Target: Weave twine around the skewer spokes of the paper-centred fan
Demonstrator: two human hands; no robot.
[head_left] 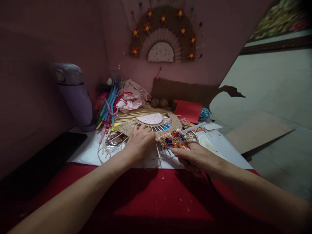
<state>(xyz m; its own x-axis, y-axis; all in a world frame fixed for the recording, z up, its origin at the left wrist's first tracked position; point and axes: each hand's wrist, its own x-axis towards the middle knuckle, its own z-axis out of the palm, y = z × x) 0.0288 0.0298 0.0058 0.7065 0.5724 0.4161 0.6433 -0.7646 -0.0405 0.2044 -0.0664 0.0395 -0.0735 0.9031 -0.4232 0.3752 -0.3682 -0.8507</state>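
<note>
Over the near edge of the surface (232, 152), the right hand (195, 154) reaches in from the right, wrapped around one floral glue gun (170, 140). The left hand (140, 143) bends palm-down at the near side of one twine-wrapped stick fan (175, 122); whether its fingers pinch anything, I cannot tell. To its left, a clear packet (115, 139) holds something brown. Beyond are one lidded purple bottle (75, 100), far left, and two twine balls (163, 103); farthest, nine red flowers (163, 18) dot a wall hanging (140, 42).

Head-worn view, facing forward and down, close above red surface (151, 198)
</note>
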